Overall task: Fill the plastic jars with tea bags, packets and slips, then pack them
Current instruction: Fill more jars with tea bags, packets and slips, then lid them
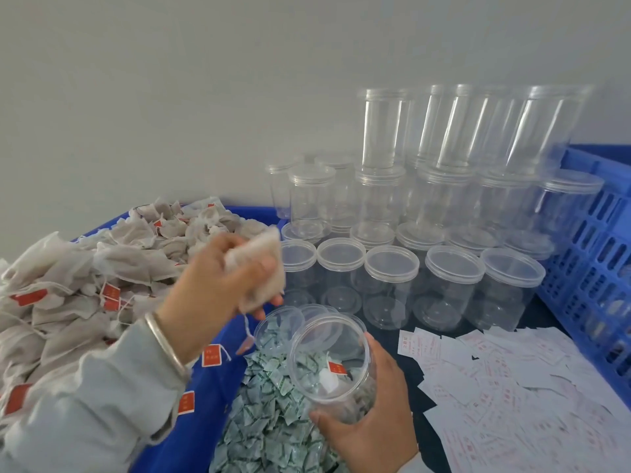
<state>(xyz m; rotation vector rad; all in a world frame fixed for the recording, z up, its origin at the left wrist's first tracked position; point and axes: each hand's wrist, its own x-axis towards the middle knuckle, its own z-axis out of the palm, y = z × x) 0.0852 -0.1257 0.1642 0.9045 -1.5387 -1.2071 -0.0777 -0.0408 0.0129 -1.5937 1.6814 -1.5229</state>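
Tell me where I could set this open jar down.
Little room: a dark strip of table between the lidded jars and the paper slips. The tea bags and green packets crowd the left.

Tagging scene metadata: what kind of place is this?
Probably a small hand-packing station. A blue bin heaped with tea bags, stacked empty lidded jars, and loose printed slips; the right hand holds an open jar.
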